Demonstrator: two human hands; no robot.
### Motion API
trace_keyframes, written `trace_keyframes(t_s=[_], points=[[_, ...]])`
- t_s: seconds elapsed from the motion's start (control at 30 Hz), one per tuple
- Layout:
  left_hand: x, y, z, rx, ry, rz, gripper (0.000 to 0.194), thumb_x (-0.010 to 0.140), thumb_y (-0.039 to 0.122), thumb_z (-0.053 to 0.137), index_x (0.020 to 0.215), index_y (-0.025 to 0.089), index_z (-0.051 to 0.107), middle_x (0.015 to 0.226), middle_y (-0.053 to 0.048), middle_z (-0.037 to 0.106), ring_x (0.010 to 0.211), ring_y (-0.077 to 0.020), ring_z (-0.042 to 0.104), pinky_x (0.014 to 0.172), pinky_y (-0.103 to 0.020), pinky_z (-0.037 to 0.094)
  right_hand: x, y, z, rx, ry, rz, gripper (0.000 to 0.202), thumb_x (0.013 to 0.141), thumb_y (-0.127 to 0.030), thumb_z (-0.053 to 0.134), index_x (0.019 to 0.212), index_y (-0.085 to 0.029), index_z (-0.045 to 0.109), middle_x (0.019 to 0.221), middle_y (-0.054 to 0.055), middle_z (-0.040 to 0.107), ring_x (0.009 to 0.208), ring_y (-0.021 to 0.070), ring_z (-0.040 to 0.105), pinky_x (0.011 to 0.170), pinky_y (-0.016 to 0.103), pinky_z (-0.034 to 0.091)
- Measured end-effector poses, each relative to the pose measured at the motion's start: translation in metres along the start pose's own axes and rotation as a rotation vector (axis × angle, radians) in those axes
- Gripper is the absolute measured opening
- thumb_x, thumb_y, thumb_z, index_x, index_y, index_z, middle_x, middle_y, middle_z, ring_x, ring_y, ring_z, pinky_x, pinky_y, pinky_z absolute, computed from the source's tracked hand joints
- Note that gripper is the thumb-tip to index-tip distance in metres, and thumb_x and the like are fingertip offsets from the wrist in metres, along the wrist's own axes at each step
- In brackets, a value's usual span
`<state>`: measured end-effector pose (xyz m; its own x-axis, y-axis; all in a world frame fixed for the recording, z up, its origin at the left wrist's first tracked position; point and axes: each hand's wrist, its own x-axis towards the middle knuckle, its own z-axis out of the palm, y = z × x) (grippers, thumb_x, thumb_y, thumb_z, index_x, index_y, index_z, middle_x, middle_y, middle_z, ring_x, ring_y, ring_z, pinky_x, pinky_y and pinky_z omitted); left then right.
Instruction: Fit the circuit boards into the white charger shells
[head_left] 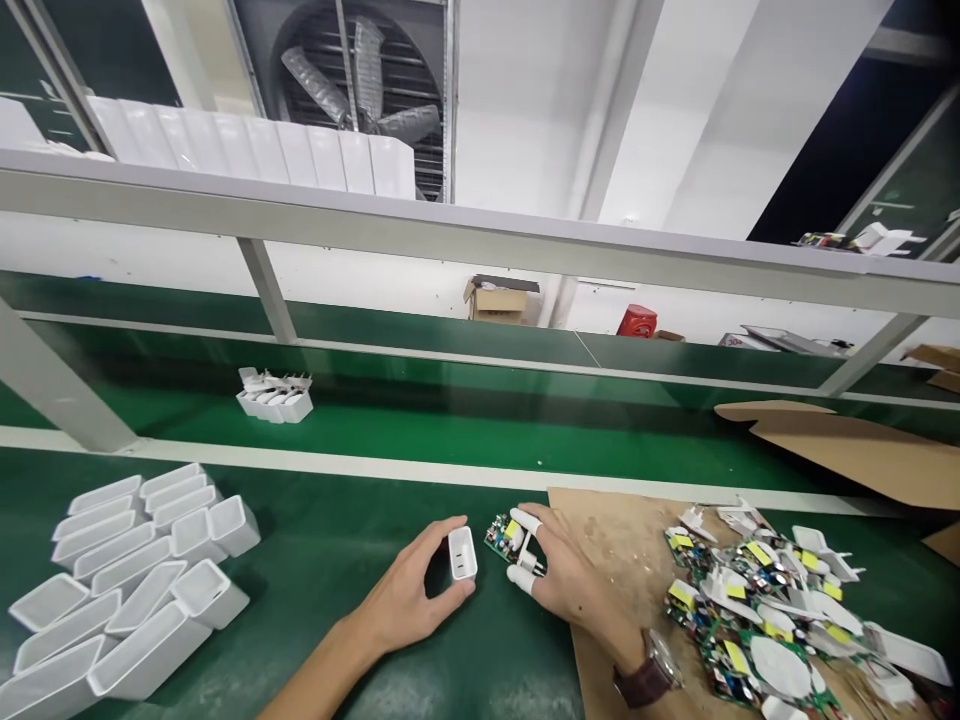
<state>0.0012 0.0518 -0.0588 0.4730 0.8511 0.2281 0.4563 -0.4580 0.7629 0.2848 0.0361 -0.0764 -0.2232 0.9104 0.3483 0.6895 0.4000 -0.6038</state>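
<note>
Near the middle of the green table, my left hand (411, 590) grips a small white plastic housing (463, 554) between thumb and fingers, its open side facing up with two slots visible inside. Just to its right, my right hand (559, 565) wears white finger covers and pinches a circuit board assembly (506, 534) by its white plug end. The board carries a yellow part and points toward the housing; a small gap separates the two. A watch is on my right wrist.
White housings (135, 560) cluster at the left. Several circuit assemblies (757, 600) are heaped on a cardboard sheet (615, 540) at the right. Beyond the table edge, a green conveyor belt (420, 425) carries a small white group of parts (275, 396). A shelf rail (480, 235) crosses above.
</note>
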Motion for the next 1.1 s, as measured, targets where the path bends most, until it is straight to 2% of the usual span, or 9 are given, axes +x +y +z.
trace_keyframes(t_s=[0.07,0.2,0.33,0.5,0.63,0.73,0.9,1.1], points=[[0.001,-0.001,0.001,0.000,0.006,0.008,0.063,0.094,0.035,0.073,0.153,0.032,0.050,0.145,-0.011,0.066,0.128,-0.0330,0.068,0.112,-0.050,0.056,-0.002,-0.001,0.004,-0.010,0.024,-0.004,0.067,0.078,-0.015,0.071,0.143,-0.025,0.061,0.133,0.011,0.067,0.127,0.0347,0.061,0.111,0.055,0.052],[0.003,-0.002,0.000,-0.003,0.005,0.017,0.071,0.090,0.032,0.078,0.154,0.033,0.048,0.147,-0.010,0.063,0.132,-0.0332,0.065,0.116,-0.050,0.053,-0.001,-0.007,0.011,-0.013,0.078,-0.002,0.053,0.084,-0.012,0.059,0.136,-0.024,0.062,0.112,0.011,0.069,0.107,0.0333,0.066,0.096,0.054,0.058],[0.004,-0.004,-0.001,-0.018,-0.039,-0.011,0.094,0.082,0.037,0.088,0.161,0.033,0.038,0.148,-0.013,0.060,0.133,-0.0355,0.063,0.115,-0.052,0.053,-0.002,-0.023,0.005,0.050,0.127,-0.010,0.057,0.085,-0.012,0.057,0.140,-0.026,0.054,0.125,0.012,0.065,0.113,0.0313,0.065,0.094,0.048,0.060],[0.003,-0.006,0.004,-0.009,-0.029,-0.023,0.087,0.090,0.027,0.079,0.163,0.036,0.032,0.145,-0.010,0.063,0.132,-0.0339,0.065,0.114,-0.051,0.054,-0.009,-0.051,-0.012,0.217,0.124,-0.082,0.064,0.090,-0.010,0.055,0.150,-0.032,0.046,0.134,0.012,0.061,0.117,0.0269,0.068,0.090,0.036,0.064],[0.003,-0.004,0.006,-0.003,-0.016,0.105,0.084,0.097,0.020,0.069,0.164,0.040,0.021,0.148,-0.010,0.061,0.135,-0.0311,0.062,0.114,-0.049,0.053,-0.009,-0.064,-0.013,0.067,0.144,-0.211,0.076,0.090,-0.007,0.055,0.159,-0.033,0.035,0.132,0.013,0.064,0.124,0.0312,0.065,0.097,0.047,0.063],[0.004,-0.002,0.005,0.026,-0.023,0.165,0.084,0.098,0.014,0.064,0.165,0.038,0.020,0.151,-0.012,0.059,0.140,-0.0317,0.057,0.116,-0.052,0.050,-0.007,-0.066,-0.009,-0.046,0.165,-0.269,0.075,0.090,-0.008,0.055,0.159,-0.030,0.037,0.128,0.014,0.068,0.124,0.0338,0.066,0.098,0.054,0.062],[0.005,-0.001,0.006,0.063,-0.038,0.201,0.081,0.097,0.008,0.060,0.165,0.031,0.023,0.155,-0.013,0.056,0.144,-0.0303,0.051,0.119,-0.052,0.048,-0.009,-0.064,-0.007,-0.115,0.194,-0.299,0.068,0.091,-0.005,0.051,0.157,-0.016,0.040,0.130,0.018,0.067,0.125,0.0332,0.064,0.099,0.054,0.062],[0.005,-0.001,0.009,0.073,-0.032,0.226,0.084,0.096,0.006,0.060,0.166,0.031,0.021,0.155,-0.011,0.058,0.146,-0.0273,0.050,0.122,-0.049,0.046,-0.010,-0.061,-0.006,-0.181,0.145,-0.282,0.073,0.089,-0.005,0.052,0.160,-0.013,0.036,0.131,0.018,0.065,0.126,0.0351,0.062,0.102,0.056,0.060]])
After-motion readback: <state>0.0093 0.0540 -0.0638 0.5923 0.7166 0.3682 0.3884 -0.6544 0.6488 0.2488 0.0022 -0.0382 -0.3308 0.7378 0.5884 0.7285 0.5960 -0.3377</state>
